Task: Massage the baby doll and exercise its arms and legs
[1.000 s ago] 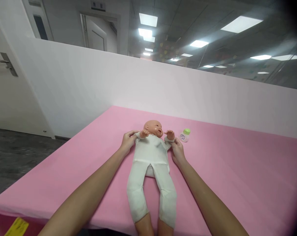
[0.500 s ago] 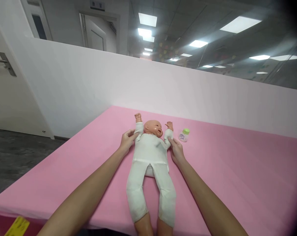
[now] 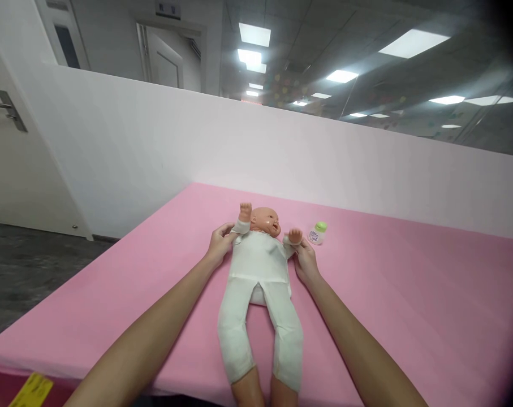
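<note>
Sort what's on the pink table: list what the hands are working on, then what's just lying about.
In hand:
- baby doll, lying face up in a white suit
- left hand gripping one doll arm
- right hand gripping the other

Lying about:
- small green-capped bottle, beside the doll
- yellow tag at the table edge

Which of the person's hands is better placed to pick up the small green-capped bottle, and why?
Right. The right hand holds the doll by its arm on the bottle's side, close by; the left hand is across the doll.

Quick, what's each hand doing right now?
Left hand: closed on one arm of the doll.
Right hand: closed on the doll's other arm.
</note>
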Motion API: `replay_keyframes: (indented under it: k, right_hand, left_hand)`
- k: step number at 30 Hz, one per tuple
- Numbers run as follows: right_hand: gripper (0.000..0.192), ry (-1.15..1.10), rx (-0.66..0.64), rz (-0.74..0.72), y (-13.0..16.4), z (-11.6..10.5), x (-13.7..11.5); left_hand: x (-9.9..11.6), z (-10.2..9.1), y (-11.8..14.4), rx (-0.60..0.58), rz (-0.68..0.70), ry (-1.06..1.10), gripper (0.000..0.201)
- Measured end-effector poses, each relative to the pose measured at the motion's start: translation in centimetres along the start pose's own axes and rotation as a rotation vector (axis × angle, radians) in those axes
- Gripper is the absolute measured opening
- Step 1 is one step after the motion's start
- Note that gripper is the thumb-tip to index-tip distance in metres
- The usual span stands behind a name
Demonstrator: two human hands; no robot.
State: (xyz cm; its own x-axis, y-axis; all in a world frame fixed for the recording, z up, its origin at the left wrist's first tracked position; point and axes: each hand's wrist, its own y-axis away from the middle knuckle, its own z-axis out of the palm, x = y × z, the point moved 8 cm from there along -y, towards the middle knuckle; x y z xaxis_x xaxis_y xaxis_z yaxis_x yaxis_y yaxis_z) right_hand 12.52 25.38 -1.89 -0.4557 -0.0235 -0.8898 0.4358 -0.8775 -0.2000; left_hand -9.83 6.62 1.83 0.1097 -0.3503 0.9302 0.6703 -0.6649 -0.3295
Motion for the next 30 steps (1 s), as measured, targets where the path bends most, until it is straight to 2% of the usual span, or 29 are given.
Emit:
replay_keyframes:
  k: [2,6,11,21,30]
  right_hand:
    - [0.023,-0.026,-0.028,-0.008,0.1,0.3,-0.1]
    - [0.031,0.002,0.022,0.049,0.2,-0.2,0.4]
    - [0.032,0.011,0.036,0.058,0.1,-0.5,0.5]
    - [0.029,0.038,-0.004,0.008,0.0,-0.4,0.3]
    - [0.032,0.098,0.066,0.066,0.1,-0.9,0.8]
  left_hand:
    - [-0.3,-0.1,0.0,0.012,-0.008,0.009,0.031]
    - [-0.7,0.0,-0.1,0.001,-0.033,0.055,0.037]
    - [-0.9,-0.3,0.0,0.023,-0.071,0.055,0.039]
    - [-0.2,-0.1,0.1,0.029,-0.007,-0.016,0.029]
    - [-1.0,-0.2,0.0,0.017,-0.068,0.02,0.038]
